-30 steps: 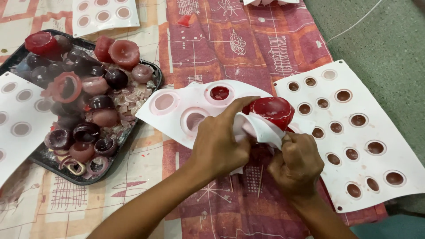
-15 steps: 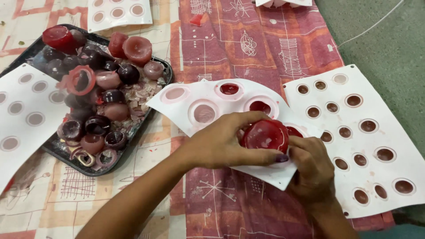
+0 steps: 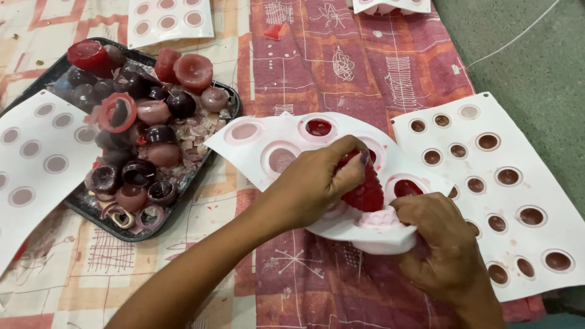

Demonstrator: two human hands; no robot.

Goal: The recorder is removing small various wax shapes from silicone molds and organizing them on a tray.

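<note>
The left hand (image 3: pixel 317 183) was clamped around a bumpy, raspberry-textured red wax piece (image 3: pixel 365 190) at the centre of the frame, thumb and fingers closed on it, while the right hand (image 3: pixel 442 244) pinched and folded back the lower edge of the flexible white silicone mould sheet (image 3: pixel 277 137) from beneath, its fingers closed on the bent material. The red piece sat just at the mouth of its cavity, touching the peeled-back sheet, seemingly half out. Judging from this, a hard squeeze could have cracked or crumbled the textured surface, since fragments already lay in the dark rectangular tray (image 3: pixel 228 100) at upper left, heaped with dark purple and red wax cups (image 3: pixel 152 140). Bending the sheet so sharply might also have tipped out the red filling in the neighbouring cavity (image 3: pixel 319 127), if it was loose. A second white mould sheet with brown-filled round cavities (image 3: pixel 506 183) lay flat at right, near the right hand, and a sliding wrist could have nudged it.
</note>
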